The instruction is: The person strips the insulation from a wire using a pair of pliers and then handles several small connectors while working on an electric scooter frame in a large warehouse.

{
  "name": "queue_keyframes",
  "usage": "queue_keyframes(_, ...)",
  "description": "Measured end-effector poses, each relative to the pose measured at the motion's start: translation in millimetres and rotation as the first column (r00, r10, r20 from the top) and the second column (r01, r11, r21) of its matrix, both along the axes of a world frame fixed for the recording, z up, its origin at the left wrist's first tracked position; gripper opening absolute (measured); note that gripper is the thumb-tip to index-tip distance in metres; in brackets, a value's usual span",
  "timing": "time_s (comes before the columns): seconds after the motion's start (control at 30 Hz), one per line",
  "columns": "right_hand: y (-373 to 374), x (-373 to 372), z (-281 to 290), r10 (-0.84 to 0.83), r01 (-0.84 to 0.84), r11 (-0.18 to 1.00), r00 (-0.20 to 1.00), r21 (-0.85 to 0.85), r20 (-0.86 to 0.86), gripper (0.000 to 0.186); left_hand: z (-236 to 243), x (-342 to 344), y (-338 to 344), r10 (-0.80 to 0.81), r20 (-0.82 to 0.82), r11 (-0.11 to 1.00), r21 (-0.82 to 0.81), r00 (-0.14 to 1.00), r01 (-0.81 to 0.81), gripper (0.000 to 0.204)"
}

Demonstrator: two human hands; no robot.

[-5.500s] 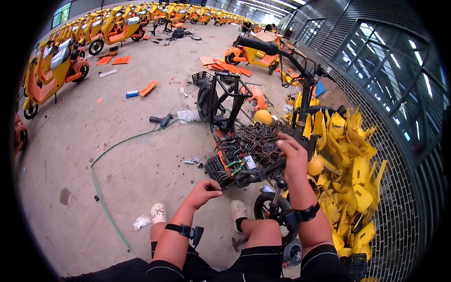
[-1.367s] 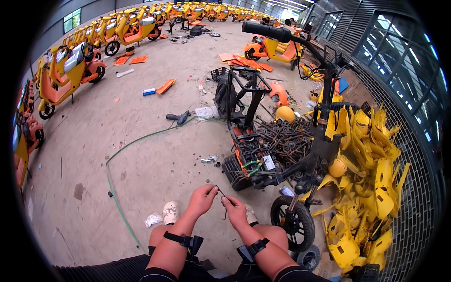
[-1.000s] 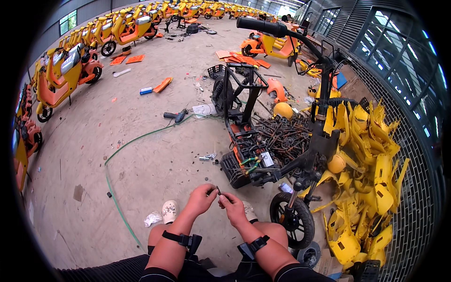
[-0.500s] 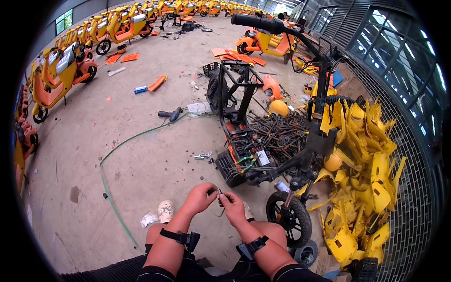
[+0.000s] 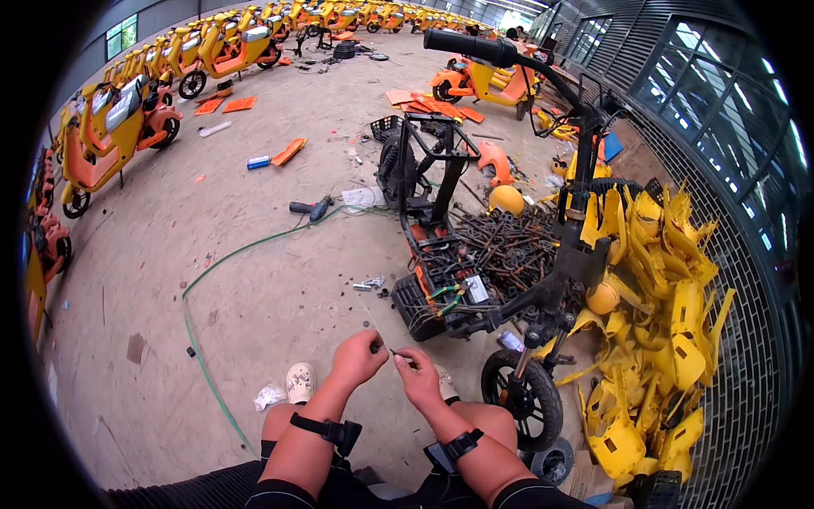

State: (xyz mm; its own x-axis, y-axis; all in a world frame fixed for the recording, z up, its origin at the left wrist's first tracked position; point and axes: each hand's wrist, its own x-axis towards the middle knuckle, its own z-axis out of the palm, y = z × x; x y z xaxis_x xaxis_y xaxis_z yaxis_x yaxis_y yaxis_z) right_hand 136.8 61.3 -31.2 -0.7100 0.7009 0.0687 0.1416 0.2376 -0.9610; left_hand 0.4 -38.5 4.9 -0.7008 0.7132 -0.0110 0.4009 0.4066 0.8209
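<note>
In front of my knees my left hand (image 5: 359,356) is closed in a pinch. A thin pale strand seems to rise from its fingers, too fine to name. Just to its right, a short gap apart, my right hand (image 5: 417,374) pinches a small thin dark piece (image 5: 393,352) between thumb and fingertips; its kind cannot be made out. Beyond my right hand stands a stripped scooter frame (image 5: 437,204), with its black battery box (image 5: 417,307), coloured wires (image 5: 449,297) and front wheel (image 5: 522,400). Neither hand touches it.
A green hose (image 5: 188,327) curves across the floor to the left, near a power drill (image 5: 312,208). Yellow body panels (image 5: 644,339) are heaped on the right by the brick wall. Rusty metal parts (image 5: 500,250) lie behind the frame. Rows of yellow scooters (image 5: 119,144) stand farther off.
My hands have parted slightly; before, their fingertips met around a thin strand, with a loop hanging below my right hand. That loop no longer shows. The view has shifted a little.
</note>
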Motion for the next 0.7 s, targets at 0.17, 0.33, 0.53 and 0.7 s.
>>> queue_keyframes(0.17, -0.1, 1.8, -5.4, 0.051, -0.053, 0.994, 0.998, 0.092, 0.028, 0.013, 5.6, 5.9, 0.4, 0.057, -0.138, 0.996, -0.059, 0.989, -0.066, 0.018)
queue_keyframes(0.33, -2.3, -0.4, -11.4, 0.099, -0.111, 0.979, 0.992, -0.173, -0.073, 0.010, -3.7, 6.7, -1.1, 0.170, -0.112, 0.985, 0.043, 0.979, -0.166, 0.023)
queue_keyframes(0.53, -0.7, 0.3, -18.9, 0.101, -0.127, 0.971, 0.985, -0.202, -0.137, 0.010, -2.5, -1.6, -5.7, 0.253, -0.086, 0.967, -0.002, 0.964, -0.254, 0.027)
queue_keyframes(0.7, 5.5, 4.6, -28.9, 0.067, -0.102, 0.970, 0.985, -0.223, -0.157, 0.010, -5.9, -12.7, -9.0, 0.350, -0.132, 0.936, 0.000, 0.927, -0.353, 0.022)
